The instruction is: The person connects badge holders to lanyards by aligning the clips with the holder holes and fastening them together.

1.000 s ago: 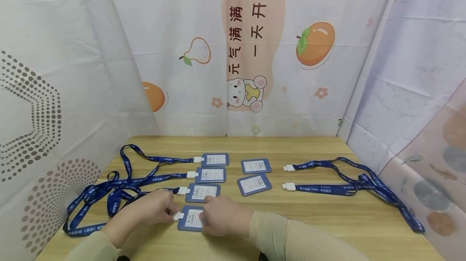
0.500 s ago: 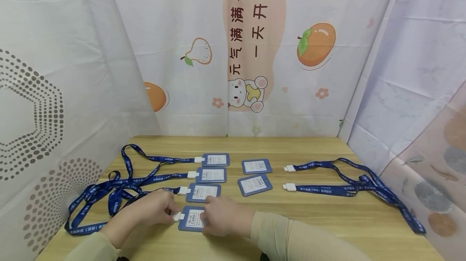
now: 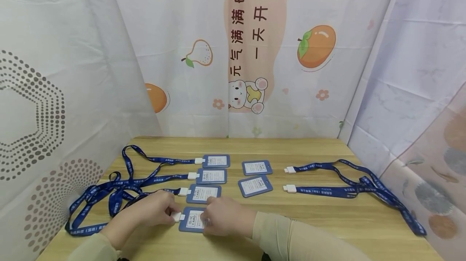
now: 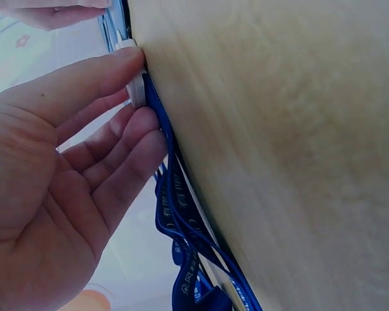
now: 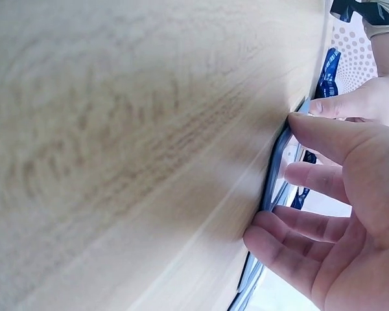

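Observation:
My left hand pinches a white plastic clip between thumb and fingers. From that clip a dark blue printed lanyard trails away, as the left wrist view shows. The clip's tab meets the end of a blue ID card holder lying on the table; whether it is fully fastened cannot be seen. My right hand grips the holder's other end, with thumb and fingers at its edges and one finger over its face in the right wrist view. Part of the holder is hidden beneath that hand.
Beyond the hands lie three card holders joined to lanyards, the closest holder near my right fingers. Two loose card holders sit right of centre. Lanyards with white clips lie on the right. Curtains stand around the wooden table.

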`<state>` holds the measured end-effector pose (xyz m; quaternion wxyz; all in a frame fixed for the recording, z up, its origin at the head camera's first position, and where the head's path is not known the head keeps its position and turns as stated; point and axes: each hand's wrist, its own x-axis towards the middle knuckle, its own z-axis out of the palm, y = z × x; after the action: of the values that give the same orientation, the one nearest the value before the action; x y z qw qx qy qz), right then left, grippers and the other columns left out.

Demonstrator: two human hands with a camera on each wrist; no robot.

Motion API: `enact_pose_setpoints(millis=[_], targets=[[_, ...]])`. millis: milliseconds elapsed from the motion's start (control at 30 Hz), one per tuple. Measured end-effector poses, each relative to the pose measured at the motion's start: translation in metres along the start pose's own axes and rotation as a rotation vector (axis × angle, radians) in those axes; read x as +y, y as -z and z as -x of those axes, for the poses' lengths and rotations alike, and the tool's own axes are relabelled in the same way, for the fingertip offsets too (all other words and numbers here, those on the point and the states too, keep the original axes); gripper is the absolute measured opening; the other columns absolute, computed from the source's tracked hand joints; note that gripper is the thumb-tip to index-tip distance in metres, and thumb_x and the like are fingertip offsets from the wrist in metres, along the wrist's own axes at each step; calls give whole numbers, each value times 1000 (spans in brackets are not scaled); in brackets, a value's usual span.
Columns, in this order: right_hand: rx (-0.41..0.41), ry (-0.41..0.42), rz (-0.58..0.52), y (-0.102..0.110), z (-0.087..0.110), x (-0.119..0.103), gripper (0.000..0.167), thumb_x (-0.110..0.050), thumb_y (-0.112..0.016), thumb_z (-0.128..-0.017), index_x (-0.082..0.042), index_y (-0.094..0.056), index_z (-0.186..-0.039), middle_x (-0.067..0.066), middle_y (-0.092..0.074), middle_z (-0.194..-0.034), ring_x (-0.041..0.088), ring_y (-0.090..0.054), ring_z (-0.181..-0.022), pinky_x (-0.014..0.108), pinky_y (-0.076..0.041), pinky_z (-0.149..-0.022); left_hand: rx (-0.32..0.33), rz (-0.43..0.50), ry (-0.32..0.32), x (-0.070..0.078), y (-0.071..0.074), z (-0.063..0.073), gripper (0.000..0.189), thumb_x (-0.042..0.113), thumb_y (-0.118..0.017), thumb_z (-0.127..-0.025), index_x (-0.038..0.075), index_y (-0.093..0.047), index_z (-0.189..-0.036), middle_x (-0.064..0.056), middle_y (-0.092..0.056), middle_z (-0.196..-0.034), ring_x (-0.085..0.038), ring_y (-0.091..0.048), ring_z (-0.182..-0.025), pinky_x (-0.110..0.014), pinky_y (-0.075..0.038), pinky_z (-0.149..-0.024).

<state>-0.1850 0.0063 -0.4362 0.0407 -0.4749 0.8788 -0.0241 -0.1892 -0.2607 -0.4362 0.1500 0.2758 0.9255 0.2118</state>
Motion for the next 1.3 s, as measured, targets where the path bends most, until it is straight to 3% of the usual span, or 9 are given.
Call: enact_pose_setpoints(millis=[267,500,667,767,967,1133,1300], targets=[[4,-16,-10,1,2,-2,28,-43,-78,-87,-28,-78,-110,-9,-62,-92,2,-50,-70,19,-44,-60,-25,17,-13,0,-1,1,18,14,-83,-84,31,-74,-86,11,-57,-81,-8,-53,-74,-26,-45,-62],[11,-23,-64,-1,3,5,34,-41,-79,-87,-25,-76,-117,-7,-64,-99,2,-53,-72,20,-48,-65,-10,31,11,0,2,1,24,18,-84,-84,25,-78,-106,14,-58,-90,-7,-55,-78,-27,-48,-67],[20,-33,-112,8,9,10,43,-41,-79,-87,-24,-73,-126,-4,-66,-117,5,-62,-92,23,-53,-80,10,46,64,9,11,5,26,21,-84,-84,22,-77,-109,11,-61,-99,-10,-56,-79,-30,-49,-69],[32,-67,-120,16,13,13,44,-42,-79,-88,-25,-72,-128,-5,-65,-122,7,-63,-101,25,-53,-83,46,7,63,12,16,5,26,26,-83,-86,19,-77,-111,9,-63,-101,-9,-56,-76,-29,-50,-66],[79,-116,-127,35,23,23,45,-43,-77,-89,-23,-71,-130,-3,-64,-130,13,-64,-112,31,-54,-91,160,-55,-11,16,27,2,32,36,-79,-90,14,-78,-114,9,-63,-95,-6,-56,-75,-27,-51,-63],[128,-95,-147,50,30,35,46,-42,-76,-91,-20,-71,-130,-1,-65,-131,14,-63,-116,30,-53,-94,249,-110,18,23,35,1,30,37,-76,-92,19,-77,-116,12,-64,-108,-8,-61,-90,-32,-55,-76],[159,-94,-162,63,38,44,44,-42,-75,-92,-20,-71,-130,-2,-64,-132,14,-61,-119,32,-52,-97,340,-151,33,31,41,-3,31,41,-74,-94,23,-75,-119,4,-65,-124,-19,-63,-111,-41,-56,-90]])
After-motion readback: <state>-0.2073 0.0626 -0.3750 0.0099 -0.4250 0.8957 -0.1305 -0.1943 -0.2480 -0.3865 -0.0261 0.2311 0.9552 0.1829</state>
